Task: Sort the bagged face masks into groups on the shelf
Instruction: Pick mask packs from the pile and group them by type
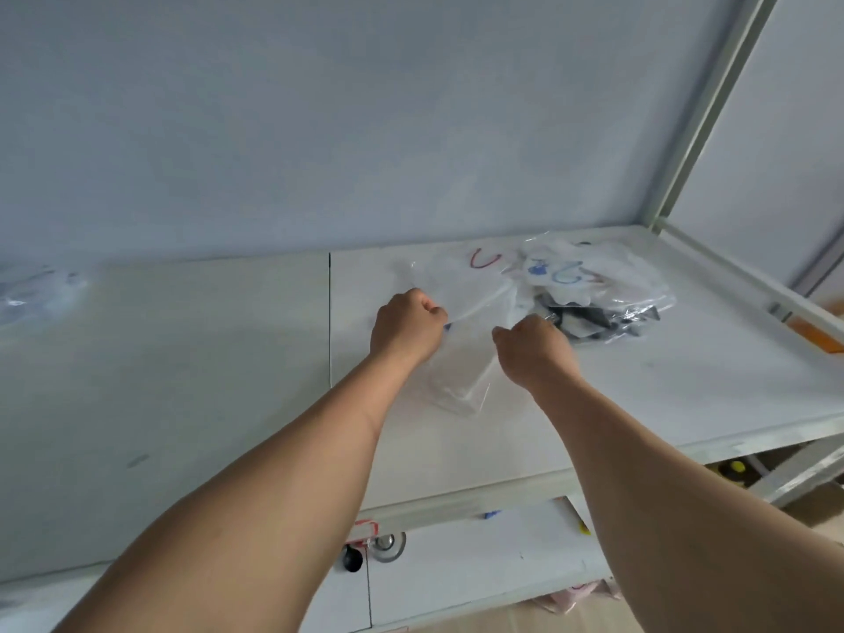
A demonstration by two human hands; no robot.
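Note:
A clear plastic bag with a white face mask inside hangs between my two hands above the white shelf. My left hand grips its left edge with curled fingers. My right hand pinches its right side. Just behind them, at the shelf's back right, lies a pile of bagged masks: white ones with blue and red ear loops on top, dark ones underneath. A blurred bagged item lies at the far left of the shelf.
A seam splits the shelf into two boards. A metal upright rises at the back right corner. A lower shelf shows below the front edge, with small objects on it. A wall stands behind.

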